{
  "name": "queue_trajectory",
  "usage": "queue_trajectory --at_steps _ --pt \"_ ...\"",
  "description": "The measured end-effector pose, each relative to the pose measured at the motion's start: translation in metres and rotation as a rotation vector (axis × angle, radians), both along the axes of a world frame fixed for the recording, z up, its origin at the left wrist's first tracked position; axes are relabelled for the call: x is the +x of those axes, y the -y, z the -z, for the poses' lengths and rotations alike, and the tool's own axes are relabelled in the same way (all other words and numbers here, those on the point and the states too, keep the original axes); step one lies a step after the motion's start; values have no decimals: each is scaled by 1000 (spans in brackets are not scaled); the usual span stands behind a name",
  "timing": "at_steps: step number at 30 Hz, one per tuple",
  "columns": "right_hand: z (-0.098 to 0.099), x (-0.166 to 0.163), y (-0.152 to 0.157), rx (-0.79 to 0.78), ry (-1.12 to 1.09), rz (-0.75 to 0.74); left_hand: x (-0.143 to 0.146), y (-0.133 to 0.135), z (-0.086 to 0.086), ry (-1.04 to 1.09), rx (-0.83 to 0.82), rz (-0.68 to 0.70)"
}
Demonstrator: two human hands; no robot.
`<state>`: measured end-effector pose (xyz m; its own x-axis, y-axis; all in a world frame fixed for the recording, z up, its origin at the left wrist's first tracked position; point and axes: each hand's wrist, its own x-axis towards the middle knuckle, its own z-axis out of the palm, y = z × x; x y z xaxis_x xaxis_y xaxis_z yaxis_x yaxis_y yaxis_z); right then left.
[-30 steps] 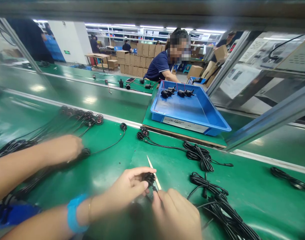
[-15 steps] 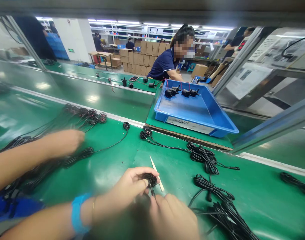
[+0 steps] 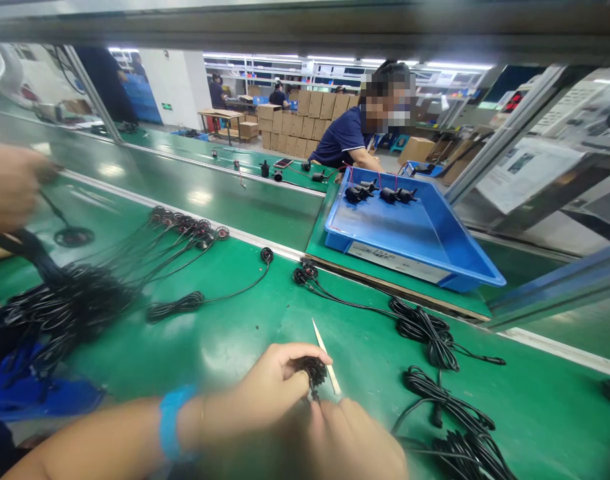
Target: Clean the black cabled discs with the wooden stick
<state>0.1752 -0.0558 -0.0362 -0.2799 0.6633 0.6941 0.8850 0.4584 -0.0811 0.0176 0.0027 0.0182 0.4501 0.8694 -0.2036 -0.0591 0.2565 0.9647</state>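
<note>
My left hand, with a blue band on its wrist, pinches a small round black part between thumb and fingers just above the green belt. My right hand is curled closed right below the part, its fingertips at the thin lead coming out of it. A thin pale stick lies on the belt just behind the part. A co-worker's hand at the far left holds a black cable with a round part dangling from it.
A blue tray with a few black parts stands behind the belt. Coiled black cables lie to the right, one coil and a big pile to the left. A person in a dark shirt works opposite.
The co-worker's hand has risen from the belt to the upper left, pulling a cable up. My two hands stay on the black part, and the view has shifted slightly.
</note>
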Motion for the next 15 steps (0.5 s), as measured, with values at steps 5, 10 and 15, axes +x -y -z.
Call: queue_trajectory --at_steps 5,10,15 --pt "2 2 -1 -7 4 -11 -5 1 2 -44 14 67" --pt "0 2 0 -6 -5 -27 -3 -2 0 -23 44 90" --pt "-6 2 1 -11 -23 -21 -3 -4 0 9 -16 88"
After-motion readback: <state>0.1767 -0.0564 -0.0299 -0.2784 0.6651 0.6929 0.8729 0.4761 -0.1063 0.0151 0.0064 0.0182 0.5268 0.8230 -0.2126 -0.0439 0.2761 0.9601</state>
